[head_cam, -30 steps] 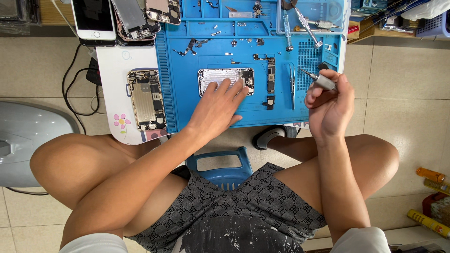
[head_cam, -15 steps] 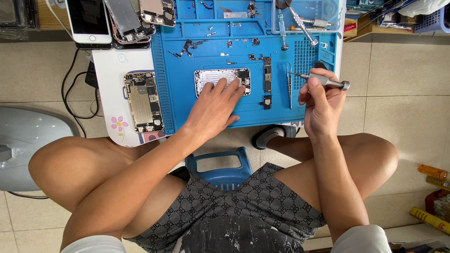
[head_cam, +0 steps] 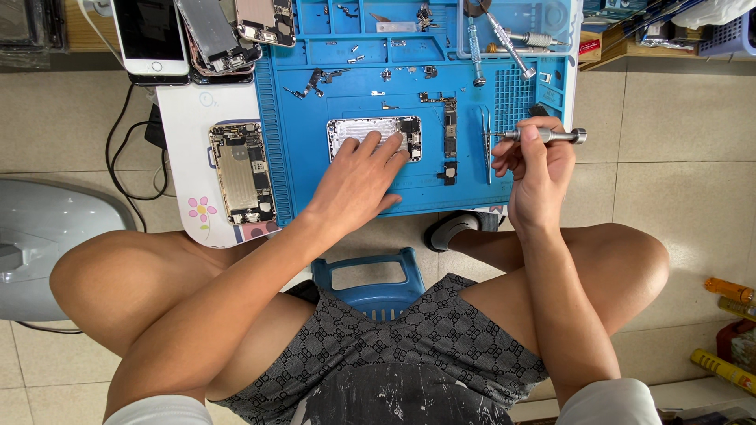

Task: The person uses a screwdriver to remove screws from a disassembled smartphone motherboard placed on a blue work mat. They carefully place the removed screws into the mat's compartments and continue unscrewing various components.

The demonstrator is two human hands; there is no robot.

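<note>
My left hand lies flat on the blue work mat, fingers spread over an opened silver phone housing. My right hand grips a small metal screwdriver held level, its tip pointing left above the mat's right part. A pair of tweezers lies on the mat just left of the screwdriver tip. A dark circuit board strip rests beside the housing.
Another opened phone lies on a white board left of the mat. Several phones and parts sit at the top left. Screwdrivers rest in the mat's tray. I sit on a blue stool; a grey object is at left.
My right hand has risen towards the mat and turned the screwdriver level with its tip to the left. My left hand has stayed on the phone housing.
</note>
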